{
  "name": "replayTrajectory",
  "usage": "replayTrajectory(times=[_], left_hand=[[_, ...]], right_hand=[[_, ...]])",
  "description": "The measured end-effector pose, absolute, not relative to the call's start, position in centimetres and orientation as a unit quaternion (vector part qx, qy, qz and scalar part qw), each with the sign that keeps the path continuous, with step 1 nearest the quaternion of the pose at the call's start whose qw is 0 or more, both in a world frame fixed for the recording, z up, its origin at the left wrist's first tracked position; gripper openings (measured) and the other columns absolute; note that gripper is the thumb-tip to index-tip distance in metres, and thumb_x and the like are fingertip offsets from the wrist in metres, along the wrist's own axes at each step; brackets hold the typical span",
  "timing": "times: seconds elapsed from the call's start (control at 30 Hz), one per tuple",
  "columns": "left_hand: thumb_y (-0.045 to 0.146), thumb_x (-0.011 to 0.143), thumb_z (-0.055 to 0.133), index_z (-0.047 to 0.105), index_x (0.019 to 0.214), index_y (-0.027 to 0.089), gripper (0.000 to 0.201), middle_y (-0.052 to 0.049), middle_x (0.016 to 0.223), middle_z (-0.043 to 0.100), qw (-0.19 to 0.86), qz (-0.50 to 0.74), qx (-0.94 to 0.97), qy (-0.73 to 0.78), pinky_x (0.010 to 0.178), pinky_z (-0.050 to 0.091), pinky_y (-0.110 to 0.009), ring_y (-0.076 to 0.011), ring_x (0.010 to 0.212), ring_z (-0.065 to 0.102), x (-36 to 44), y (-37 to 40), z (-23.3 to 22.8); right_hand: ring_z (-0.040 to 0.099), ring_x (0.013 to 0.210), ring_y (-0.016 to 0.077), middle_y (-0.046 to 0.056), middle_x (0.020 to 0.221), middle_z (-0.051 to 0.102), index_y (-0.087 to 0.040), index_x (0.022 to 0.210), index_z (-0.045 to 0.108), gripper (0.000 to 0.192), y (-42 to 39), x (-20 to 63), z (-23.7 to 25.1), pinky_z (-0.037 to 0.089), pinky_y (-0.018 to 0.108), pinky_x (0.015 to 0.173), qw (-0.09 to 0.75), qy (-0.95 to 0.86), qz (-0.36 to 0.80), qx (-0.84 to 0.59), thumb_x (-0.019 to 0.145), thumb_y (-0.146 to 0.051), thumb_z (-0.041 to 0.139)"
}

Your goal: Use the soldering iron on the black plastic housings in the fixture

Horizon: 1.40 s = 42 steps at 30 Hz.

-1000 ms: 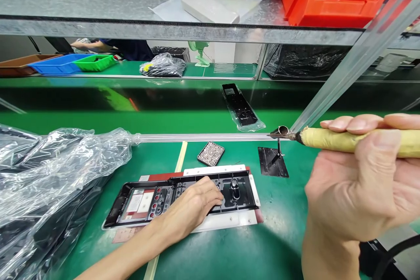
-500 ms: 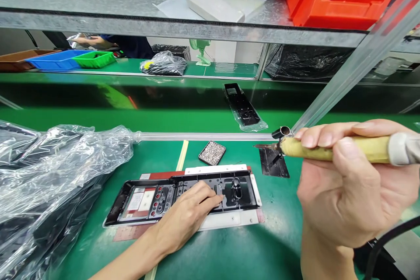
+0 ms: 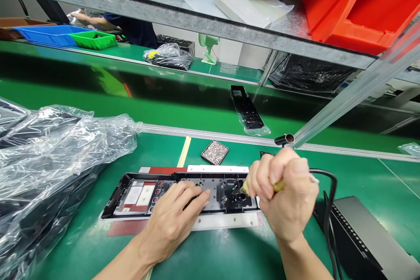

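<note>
A long black plastic housing (image 3: 211,182) lies open side up in a red and white fixture (image 3: 229,220) on the bench. My left hand (image 3: 173,210) rests on the housing's middle, palm down and fingers stretched out. In my right hand (image 3: 284,192) is a soldering iron (image 3: 245,188) with a yellow handle, its tip pointing down into the right end of the housing. Whether the tip touches the plastic I cannot tell. A small square tray of silvery grains (image 3: 215,152) sits behind the housing, and the iron's holder (image 3: 284,139) stands behind my right hand.
Plastic-wrapped black parts (image 3: 65,157) are piled on the left. A bagged black panel (image 3: 247,109) lies beyond the metal rail. At right is a grey-black box (image 3: 370,236) beside the iron's cable (image 3: 328,210). Overhead, a shelf (image 3: 131,6) carries a red bin (image 3: 354,22). A co-worker's arm (image 3: 95,21) shows far left.
My right hand has brought the soldering iron left and down from beside its holder into the housing's right end. My left hand has shifted slightly left. The view has tilted.
</note>
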State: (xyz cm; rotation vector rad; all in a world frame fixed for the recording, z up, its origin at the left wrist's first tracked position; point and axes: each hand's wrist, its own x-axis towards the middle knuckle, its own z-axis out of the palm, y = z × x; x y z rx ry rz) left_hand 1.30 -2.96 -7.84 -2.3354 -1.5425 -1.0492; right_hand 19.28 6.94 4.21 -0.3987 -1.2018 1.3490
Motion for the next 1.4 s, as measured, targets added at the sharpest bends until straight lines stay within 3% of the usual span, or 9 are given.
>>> replayTrajectory(times=[0.37, 0.97, 1.2, 1.4], left_hand=[[0.004, 0.09, 0.064, 0.063, 0.126, 0.018, 0.038, -0.008, 0.099, 0.069, 0.094, -0.395, -0.739, -0.537, 0.083, 0.055, -0.041, -0.0224, 0.093, 0.063, 0.3, -3.1, -8.4], [0.002, 0.091, 0.063, 0.062, 0.12, 0.014, 0.032, -0.008, 0.098, 0.066, 0.063, -0.405, -0.738, -0.535, 0.081, 0.051, -0.038, -0.0212, 0.094, 0.056, 0.1, -3.0, -8.7], [0.018, 0.101, 0.052, 0.069, 0.106, 0.019, 0.017, -0.005, 0.091, 0.066, 0.024, -0.345, -0.726, -0.594, 0.08, 0.048, -0.037, -0.0208, 0.088, 0.055, -0.6, -0.6, -6.6], [0.024, 0.103, 0.046, 0.074, 0.094, 0.02, 0.03, -0.005, 0.085, 0.068, -0.069, -0.293, -0.736, -0.607, 0.086, 0.048, -0.033, -0.0202, 0.087, 0.061, -2.3, 6.0, -4.3]], right_hand=[[0.036, 0.04, 0.0081, -0.007, 0.049, 0.039, -0.022, 0.065, 0.045, 0.041, 6.8, 17.7, 1.6, 0.033, 0.023, 0.037, 0.543, -0.536, 0.609, -0.215, 0.101, -0.04, 0.052], [0.041, 0.044, 0.0093, -0.007, 0.053, 0.042, -0.022, 0.071, 0.047, 0.036, 6.4, 17.7, 0.4, 0.036, 0.025, 0.042, 0.523, -0.569, 0.596, -0.219, 0.103, -0.038, 0.047], [0.058, 0.069, 0.0146, 0.001, 0.074, 0.056, -0.02, 0.076, 0.057, 0.032, 7.0, 18.8, 0.6, 0.051, 0.034, 0.067, 0.508, -0.64, 0.529, -0.23, 0.103, -0.033, 0.047], [0.053, 0.056, 0.0117, -0.003, 0.063, 0.05, -0.021, 0.078, 0.053, 0.032, 7.1, 19.1, 0.8, 0.047, 0.029, 0.056, 0.485, -0.629, 0.558, -0.24, 0.105, -0.036, 0.043]])
